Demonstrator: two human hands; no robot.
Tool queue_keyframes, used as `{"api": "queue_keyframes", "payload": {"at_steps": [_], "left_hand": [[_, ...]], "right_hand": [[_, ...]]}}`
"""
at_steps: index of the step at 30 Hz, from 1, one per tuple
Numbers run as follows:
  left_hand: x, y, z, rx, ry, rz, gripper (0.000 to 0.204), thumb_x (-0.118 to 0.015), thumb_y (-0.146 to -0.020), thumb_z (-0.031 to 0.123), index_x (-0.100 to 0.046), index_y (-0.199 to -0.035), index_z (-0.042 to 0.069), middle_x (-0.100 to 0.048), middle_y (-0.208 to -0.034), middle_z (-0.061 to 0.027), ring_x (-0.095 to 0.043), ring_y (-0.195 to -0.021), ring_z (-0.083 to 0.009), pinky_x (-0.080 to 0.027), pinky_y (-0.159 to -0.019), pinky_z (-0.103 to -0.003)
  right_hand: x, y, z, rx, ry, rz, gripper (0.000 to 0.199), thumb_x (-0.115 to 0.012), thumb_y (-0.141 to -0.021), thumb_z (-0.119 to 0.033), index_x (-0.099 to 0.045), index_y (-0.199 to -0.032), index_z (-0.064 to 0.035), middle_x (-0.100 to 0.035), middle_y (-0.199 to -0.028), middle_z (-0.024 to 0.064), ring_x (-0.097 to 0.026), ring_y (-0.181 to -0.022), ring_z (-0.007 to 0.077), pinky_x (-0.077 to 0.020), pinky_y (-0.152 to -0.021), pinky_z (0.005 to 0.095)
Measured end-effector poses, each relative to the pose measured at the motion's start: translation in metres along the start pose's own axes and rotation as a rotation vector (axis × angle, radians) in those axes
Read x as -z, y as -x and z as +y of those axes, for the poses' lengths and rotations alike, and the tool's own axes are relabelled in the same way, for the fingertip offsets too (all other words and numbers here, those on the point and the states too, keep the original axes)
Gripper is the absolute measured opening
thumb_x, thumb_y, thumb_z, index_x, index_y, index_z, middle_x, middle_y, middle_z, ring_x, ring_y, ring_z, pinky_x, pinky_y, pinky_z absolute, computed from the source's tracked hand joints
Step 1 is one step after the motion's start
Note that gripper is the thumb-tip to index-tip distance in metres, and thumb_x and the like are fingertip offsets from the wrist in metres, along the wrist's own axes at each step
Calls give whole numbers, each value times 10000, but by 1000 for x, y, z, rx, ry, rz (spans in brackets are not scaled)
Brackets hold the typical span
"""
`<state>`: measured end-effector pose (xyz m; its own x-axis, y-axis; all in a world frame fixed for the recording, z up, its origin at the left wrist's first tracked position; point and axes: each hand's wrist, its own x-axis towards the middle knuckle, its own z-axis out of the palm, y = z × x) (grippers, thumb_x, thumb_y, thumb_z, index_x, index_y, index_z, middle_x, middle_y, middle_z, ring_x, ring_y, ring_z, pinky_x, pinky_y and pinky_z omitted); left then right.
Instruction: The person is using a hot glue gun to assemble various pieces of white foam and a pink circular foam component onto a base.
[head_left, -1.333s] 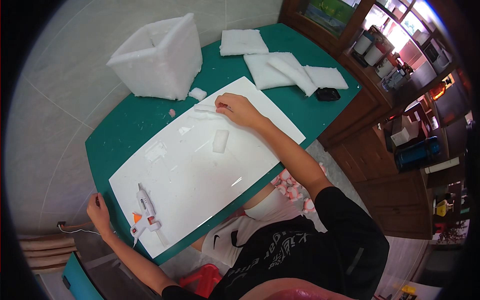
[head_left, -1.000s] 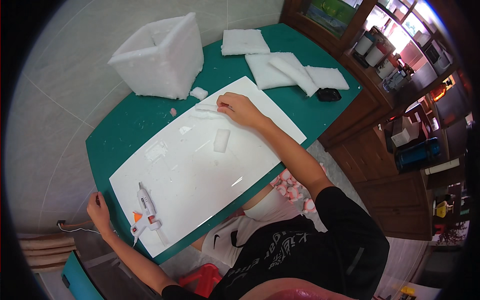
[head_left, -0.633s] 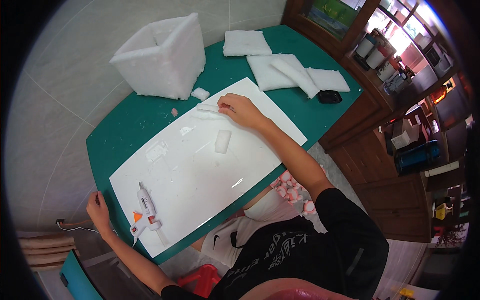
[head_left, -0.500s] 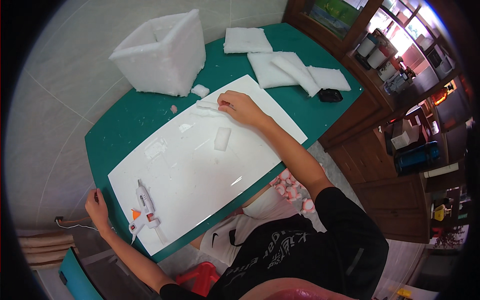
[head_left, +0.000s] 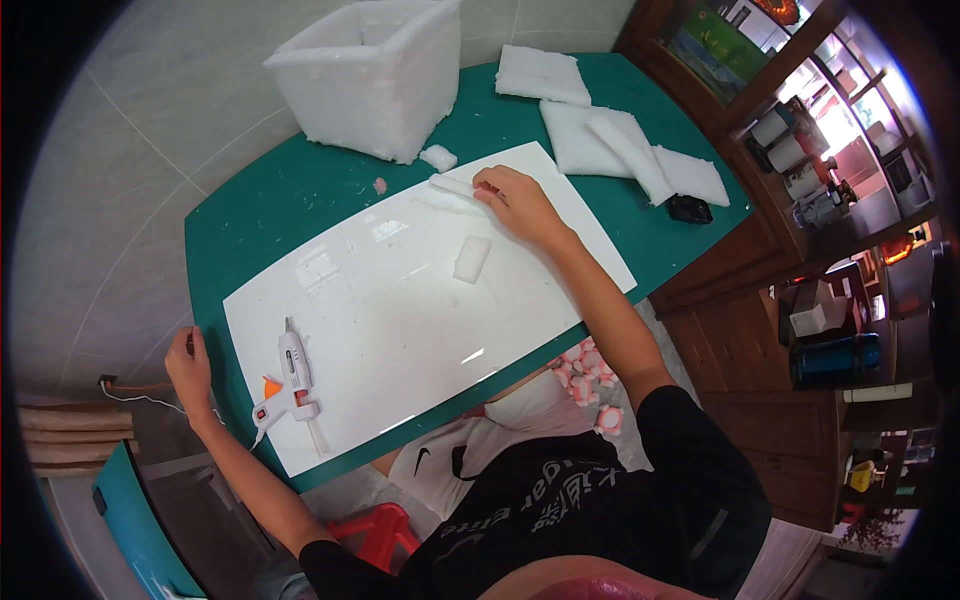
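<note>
Partly hidden, a white foam strip [head_left: 452, 186] sits toward the white board's [head_left: 390, 330] far edge, its end behind the curled right hand [head_left: 520, 205]; the grip I cannot tell. The left hand [head_left: 188, 370], half-closed beside the green table [head_left: 230, 240], hides its contents.

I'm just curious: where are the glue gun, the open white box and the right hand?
Glue gun [head_left: 295, 370], head view: its white body.
Open white box [head_left: 370, 98], head view: its front wall.
Right hand [head_left: 527, 207], head view: its back.
</note>
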<state>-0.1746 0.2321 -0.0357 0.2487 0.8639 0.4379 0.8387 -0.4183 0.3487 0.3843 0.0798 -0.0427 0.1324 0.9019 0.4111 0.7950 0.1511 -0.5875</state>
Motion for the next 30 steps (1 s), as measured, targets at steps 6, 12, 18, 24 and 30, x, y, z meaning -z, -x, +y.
{"api": "queue_keyframes", "payload": {"at_steps": [6,12,18,24,30], "left_hand": [[0,1,-6,-25,24,23,204,-591,-985,150,-648,-947,-42,-596,-701,-167,-561,-591,-245,-450,-587,-379],[3,2,7,-33,4,16,195,-590,-981,137,-632,-914,-41,-632,-737,-183,-615,-621,-292,-481,-609,-381],[-3,-2,9,-25,4,4,200,-594,-978,145,-642,-930,-43,-663,-782,-201,-645,-654,-326,-494,-624,-402],[1,1,7,12,-2,5,212,-599,-976,160,-655,-937,-40,-682,-807,-199,-655,-661,-324,-503,-631,-402],[0,1,7,4,18,27,211,-606,-970,159,-657,-924,-40,-684,-811,-197,-655,-658,-316,-503,-634,-401]], "right_hand": [[0,0,-3,-1,-2,0,112,-648,-938,-124,-638,-995,-28,-662,-959,137,-640,-861,304,-508,-797,348],[-3,0,0,15,0,8,102,-660,-925,-140,-636,-965,-49,-645,-911,146,-625,-842,331,-498,-765,388],[-2,1,5,37,-10,39,107,-669,-915,-129,-637,-964,-40,-646,-902,152,-626,-831,340,-499,-752,387],[-5,0,-1,-4,-36,69,105,-665,-921,-110,-649,-969,-18,-664,-905,158,-643,-830,330,-509,-764,377],[-4,1,-6,-17,-6,58,115,-660,-930,-110,-658,-997,-17,-662,-904,157,-653,-833,318,-511,-772,365]]}}
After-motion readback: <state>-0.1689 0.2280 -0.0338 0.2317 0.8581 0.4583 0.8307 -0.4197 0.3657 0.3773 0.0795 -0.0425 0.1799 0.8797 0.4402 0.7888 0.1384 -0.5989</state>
